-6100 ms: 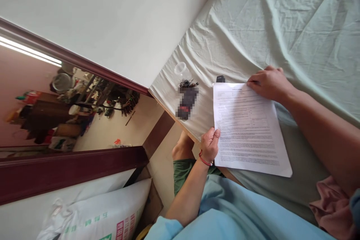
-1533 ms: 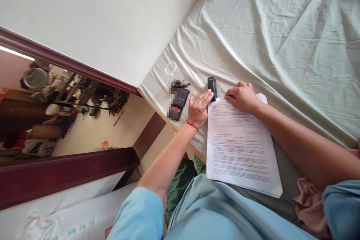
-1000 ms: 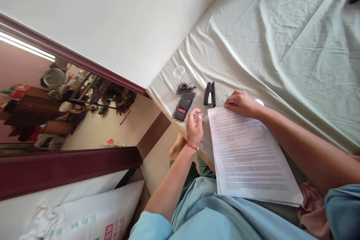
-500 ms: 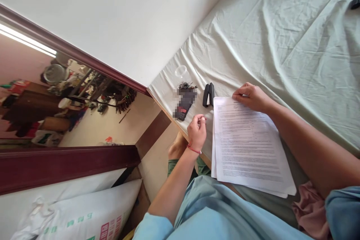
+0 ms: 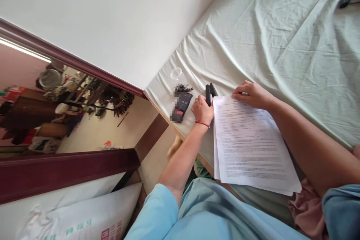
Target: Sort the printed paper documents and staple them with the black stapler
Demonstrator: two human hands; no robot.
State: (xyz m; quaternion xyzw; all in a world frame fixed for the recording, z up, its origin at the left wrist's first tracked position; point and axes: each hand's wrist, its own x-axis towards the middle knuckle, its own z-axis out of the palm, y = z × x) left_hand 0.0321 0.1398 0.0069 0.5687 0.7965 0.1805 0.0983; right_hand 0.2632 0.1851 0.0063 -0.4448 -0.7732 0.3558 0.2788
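Note:
A stack of printed paper sheets (image 5: pixel 250 146) lies at the front edge of the cloth-covered surface, slightly fanned at the bottom. My right hand (image 5: pixel 249 94) pinches its top edge between thumb and fingers. Just left of the sheets' top corner stands a black stapler (image 5: pixel 208 94), its two arms spread apart. My left hand (image 5: pixel 203 110), with a red string round the wrist, is closed on the stapler's near end; the fingertips are partly hidden.
Left of my left hand lie a phone (image 5: pixel 184 101), a bunch of keys (image 5: pixel 182 87) and a clear plastic cup (image 5: pixel 176 74). A white wall (image 5: pixel 112 18) borders the pale green sheet (image 5: pixel 239 48). Pink cloth (image 5: pixel 308 210) lies at front right.
My left hand has moved forward from beside the papers to the stapler and closed on it. The stapler has turned slightly. My right hand keeps its pinch on the sheets.

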